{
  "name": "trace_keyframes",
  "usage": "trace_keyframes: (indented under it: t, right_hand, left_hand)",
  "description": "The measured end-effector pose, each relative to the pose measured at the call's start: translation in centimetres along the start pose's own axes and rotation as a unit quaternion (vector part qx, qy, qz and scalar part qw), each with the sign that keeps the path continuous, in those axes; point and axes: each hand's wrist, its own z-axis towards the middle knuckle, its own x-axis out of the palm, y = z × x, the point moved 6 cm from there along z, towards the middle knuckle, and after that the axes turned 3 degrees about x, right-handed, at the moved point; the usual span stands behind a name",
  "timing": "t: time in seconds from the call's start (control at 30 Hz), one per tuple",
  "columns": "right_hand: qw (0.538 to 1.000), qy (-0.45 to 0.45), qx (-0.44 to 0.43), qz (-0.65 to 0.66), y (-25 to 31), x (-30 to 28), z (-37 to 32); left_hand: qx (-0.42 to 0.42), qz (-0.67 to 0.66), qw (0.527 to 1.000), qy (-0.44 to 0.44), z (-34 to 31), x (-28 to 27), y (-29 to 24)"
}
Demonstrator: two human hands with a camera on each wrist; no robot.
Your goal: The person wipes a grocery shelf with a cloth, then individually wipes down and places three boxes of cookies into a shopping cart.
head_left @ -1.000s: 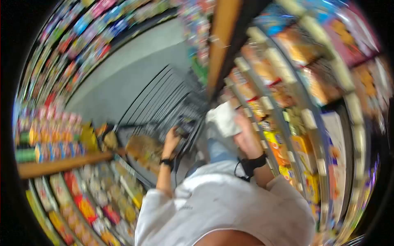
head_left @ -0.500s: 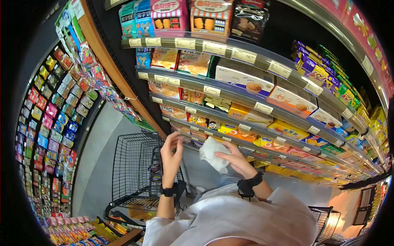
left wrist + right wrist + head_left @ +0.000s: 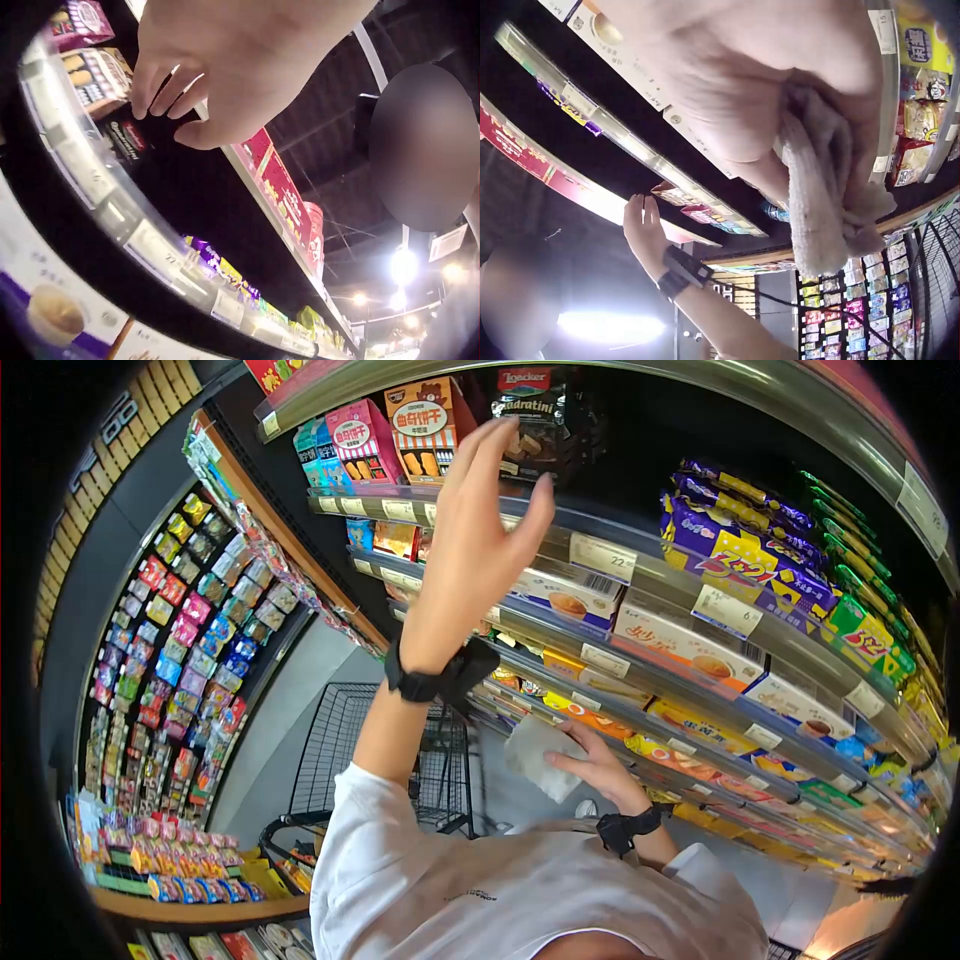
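Black bag [image 3: 535, 435] is on the upper shelf [image 3: 640, 530], far side, printed "Loacker" on a red label and "Quadratini" below, with a picture of dark wafer pieces. Plastic-looking, glossy, upright. Dark shelf space right of it.

Left hand [image 3: 478, 525] is in front of the bag, holding nothing: fingers extended, thumb spread apart from them. Fingertips overlap the bag in the head view; can't tell if they touch it.

Right hand [image 3: 600, 765] is lower and nearer, clamped on a white cloth [image 3: 540, 755], thumb on top. Cloth is bunched, with a nubby texture at the right wrist view. Black wristband on each wrist.

Left of the bag: striped orange carton [image 3: 425, 425] with a bear and cookie pictures, then a pink carton [image 3: 365, 445], both with Chinese lettering; blue packs [image 3: 322, 455] further left.

Right along the same shelf: purple packs [image 3: 740, 560] marked "3+2" in a stacked row, green packs [image 3: 865, 630] beside them, also "3+2". Price tags on the clear shelf edge: one starts "22" [image 3: 603, 558], another starts "6" [image 3: 727, 610]; rest too small.

Shelf below: white cardboard boxes [image 3: 690, 645] with cup pictures and Chinese print. Red boxes [image 3: 281, 187] sit on the shelf above, in the left wrist view.

Black wire cart [image 3: 340, 750] is on the grey floor, left. Far left, racks of small bright packets [image 3: 185, 650]; labels unreadable.
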Motion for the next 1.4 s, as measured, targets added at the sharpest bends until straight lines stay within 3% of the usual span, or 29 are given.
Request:
trace_keyframes:
  t: [0.1,0.17,0.23,0.33,0.5,0.57,0.7,0.8,0.9,0.93,1.03,1.13,1.17,1.2,1.23,1.3,1.33,1.4]
  right_hand:
    - [0.998,0.058,-0.017,-0.027,0.0,-1.2,0.0]
    - [0.996,0.08,-0.029,-0.028,-0.3,-1.7,0.0]
    - [0.994,0.099,-0.043,-0.03,-0.2,-2.3,-0.2]
    - [0.99,0.136,-0.036,-0.024,0.1,-2.8,-0.4]
    - [0.99,0.132,-0.045,-0.037,0.5,-4.3,-0.5]
    - [0.989,0.136,-0.045,-0.039,0.9,-4.7,-0.5]
    - [0.988,0.148,-0.036,-0.013,1.3,-5.1,-0.5]
    - [0.988,0.142,-0.04,-0.032,0.6,-5.3,-0.1]
    - [0.991,0.115,-0.033,-0.053,0.7,-5.1,-0.2]
    - [0.991,0.114,-0.031,-0.057,0.2,-5.1,0.0]
    - [0.991,0.112,-0.032,-0.06,-0.7,-4.7,0.4]
    - [0.995,0.096,-0.01,-0.038,0.4,-3.6,0.5]
    - [0.996,0.058,-0.046,-0.042,1.1,-3.5,0.7]
    - [0.995,0.022,-0.082,-0.048,2.0,-3.3,1.0]
    - [0.995,0.026,-0.08,-0.052,2.8,-2.6,1.2]
    - [0.988,-0.028,-0.129,-0.082,5.1,-1.6,1.3]
    - [0.996,-0.007,-0.063,-0.056,4.1,-1.1,1.7]
    - [0.995,-0.039,-0.078,-0.048,5.7,0.5,2.0]
  left_hand:
    - [0.005,0.068,0.997,-0.024,2.5,3.0,1.4]
    - [-0.077,0.07,0.994,0.019,3.7,4.5,2.2]
    - [-0.089,0.091,0.991,0.03,4.7,6.1,4.2]
    - [0.001,0.153,0.988,-0.025,5.5,7.1,4.6]
    - [-0.007,0.259,0.966,-0.021,5.4,7.5,4.4]
    - [-0.105,0.142,0.984,0.005,5.2,7.1,4.7]
    - [-0.078,0.144,0.985,-0.058,4.2,6.3,1.8]
    - [-0.157,-0.118,0.972,-0.128,2.7,6.5,0.8]
    - [-0.173,-0.14,0.971,-0.091,2.0,6.2,-0.7]
    - [-0.127,-0.09,0.984,-0.091,1.3,5.7,-0.7]
    - [-0.075,-0.14,0.977,-0.145,-0.6,4.8,-0.4]
    - [-0.139,-0.264,0.93,-0.216,-3.3,4.2,-1.4]
    - [-0.166,-0.278,0.917,-0.234,-4.2,3.7,-1.3]
    - [-0.104,-0.157,0.952,-0.241,-5.0,2.8,-1.0]
    - [-0.194,-0.104,0.946,-0.239,-6.6,2.1,-0.7]
    - [-0.11,-0.101,0.954,-0.261,-9.1,0.4,0.1]
    - [-0.228,-0.287,0.883,-0.292,-9.0,-1.1,-1.0]
    - [-0.246,-0.28,0.876,-0.305,-9.7,-4.6,-1.2]
